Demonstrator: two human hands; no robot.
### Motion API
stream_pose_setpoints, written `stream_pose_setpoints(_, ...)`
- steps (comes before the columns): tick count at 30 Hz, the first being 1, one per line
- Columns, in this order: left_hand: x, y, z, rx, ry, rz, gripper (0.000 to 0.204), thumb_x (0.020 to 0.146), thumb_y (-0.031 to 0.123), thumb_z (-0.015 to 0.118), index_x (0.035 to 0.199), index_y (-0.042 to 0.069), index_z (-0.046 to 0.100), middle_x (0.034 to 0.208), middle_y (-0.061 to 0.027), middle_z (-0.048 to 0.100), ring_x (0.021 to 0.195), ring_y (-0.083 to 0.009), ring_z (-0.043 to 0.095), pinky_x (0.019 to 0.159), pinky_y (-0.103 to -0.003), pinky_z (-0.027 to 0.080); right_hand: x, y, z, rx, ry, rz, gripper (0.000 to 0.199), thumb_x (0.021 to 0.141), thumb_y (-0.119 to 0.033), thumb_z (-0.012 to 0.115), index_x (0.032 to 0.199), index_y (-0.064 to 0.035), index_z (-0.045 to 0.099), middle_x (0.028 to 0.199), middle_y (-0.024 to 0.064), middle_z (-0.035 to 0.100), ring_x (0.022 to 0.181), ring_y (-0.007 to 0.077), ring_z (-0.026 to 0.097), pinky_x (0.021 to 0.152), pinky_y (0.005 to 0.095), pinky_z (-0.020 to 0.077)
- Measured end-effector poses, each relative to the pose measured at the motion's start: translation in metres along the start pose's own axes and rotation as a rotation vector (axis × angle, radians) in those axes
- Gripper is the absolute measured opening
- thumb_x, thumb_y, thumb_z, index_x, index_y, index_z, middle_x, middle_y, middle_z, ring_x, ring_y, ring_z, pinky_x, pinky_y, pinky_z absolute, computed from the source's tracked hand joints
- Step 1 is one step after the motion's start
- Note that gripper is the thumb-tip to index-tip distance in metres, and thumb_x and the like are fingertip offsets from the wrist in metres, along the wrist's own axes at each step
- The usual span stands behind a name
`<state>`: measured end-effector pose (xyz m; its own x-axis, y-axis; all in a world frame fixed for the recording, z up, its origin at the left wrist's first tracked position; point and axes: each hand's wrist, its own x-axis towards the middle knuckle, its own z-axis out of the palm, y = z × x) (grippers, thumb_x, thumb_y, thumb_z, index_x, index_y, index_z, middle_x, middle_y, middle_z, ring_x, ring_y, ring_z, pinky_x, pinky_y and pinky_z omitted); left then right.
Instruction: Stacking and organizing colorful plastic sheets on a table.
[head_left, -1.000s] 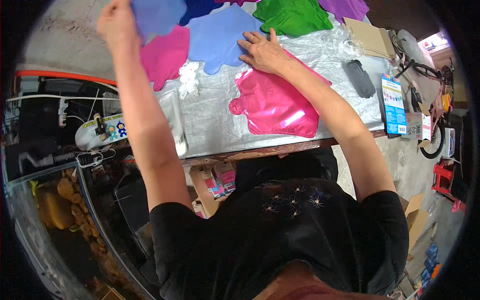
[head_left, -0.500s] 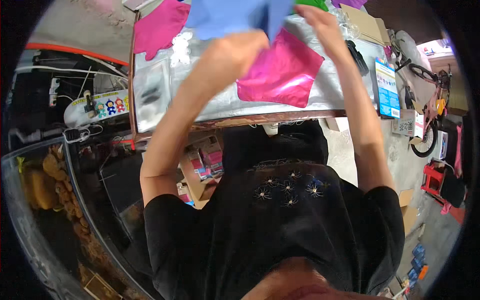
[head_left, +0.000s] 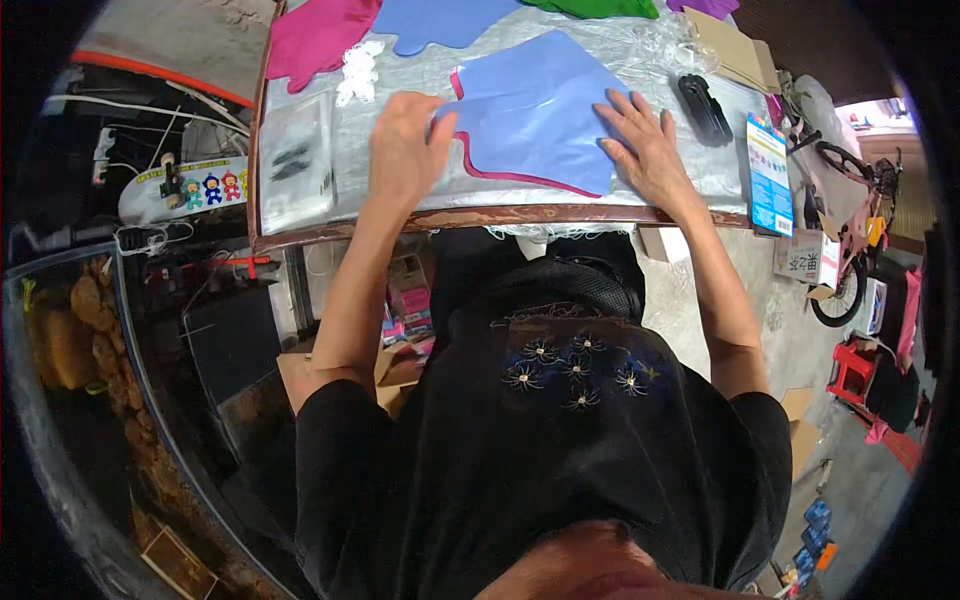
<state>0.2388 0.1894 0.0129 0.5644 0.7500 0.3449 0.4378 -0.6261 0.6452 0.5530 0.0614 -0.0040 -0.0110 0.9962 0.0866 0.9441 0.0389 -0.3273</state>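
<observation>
A flat, smooth blue sheet with cut, curved edges lies on the table. Beneath it is a shiny pink sheet, of which only a strip shows along the left and front edges. My right hand rests on the blue sheet's right edge with fingers spread. By the left edge is my left hand, thumb apart from its bent fingers, holding nothing visible; whether it touches the sheet I cannot tell.
More sheets lie along the back: pink, blue and green. White cut-outs and a clear packet are at left. At right are a black tool, brown cardboard and a blue printed package.
The blue sheet, raised and blurred in my hands before, now lies over the pink sheet. Both hands have come down nearer to me, and the right one has flattened onto the sheet.
</observation>
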Motion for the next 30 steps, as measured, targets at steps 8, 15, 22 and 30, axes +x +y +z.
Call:
stream_pose_setpoints(8, 0.012, -0.032, 0.024, 0.160, 0.165, -0.097, 0.030, 0.079, 0.019, 0.082, 0.087, -0.003, 0.065, 0.087, -0.0176, 0.064, 0.083, -0.0297, 0.066, 0.073, -0.041, 0.053, 0.000, 0.002, 0.001, 0.027, 0.032, -0.047, 0.046, 0.102, -0.032, 0.053, 0.147, -0.0191, 0.049, 0.159, 0.0073, 0.037, 0.151, 0.0342, 0.024, 0.121, 0.0594, 0.0093)
stream_pose_setpoints(15, 0.037, -0.041, 0.004, 0.148, 0.048, -0.211, 0.030, 0.077, 0.022, 0.085, 0.087, 0.000, 0.066, 0.090, -0.0167, 0.067, 0.078, -0.0278, 0.067, 0.069, -0.039, 0.054, 0.020, -0.002, 0.004, 0.039, 0.049, -0.058, 0.046, 0.102, -0.028, 0.054, 0.146, -0.0169, 0.050, 0.158, 0.0092, 0.038, 0.150, 0.0358, 0.024, 0.121, 0.0598, 0.0104)
stream_pose_setpoints(22, 0.085, -0.015, -0.008, 0.303, 0.138, -0.103, 0.026, 0.077, 0.019, 0.081, 0.086, 0.000, 0.068, 0.091, -0.0172, 0.067, 0.087, -0.0345, 0.066, 0.076, -0.041, 0.053, 0.018, 0.004, 0.002, 0.051, 0.058, -0.093, 0.047, 0.098, -0.022, 0.059, 0.144, -0.0140, 0.051, 0.157, 0.0106, 0.040, 0.149, 0.0376, 0.027, 0.119, 0.0612, 0.0143)
stream_pose_setpoints(30, 0.212, 0.015, 0.117, 0.244, 0.014, 0.413, 0.013, 0.086, 0.013, 0.071, 0.096, 0.005, 0.074, 0.097, -0.0142, 0.071, 0.094, -0.0304, 0.068, 0.086, -0.040, 0.054, 0.021, 0.002, -0.002, 0.072, 0.041, -0.091, 0.048, 0.097, -0.020, 0.061, 0.143, -0.0143, 0.051, 0.157, 0.0101, 0.039, 0.148, 0.0377, 0.028, 0.119, 0.0619, 0.0162)
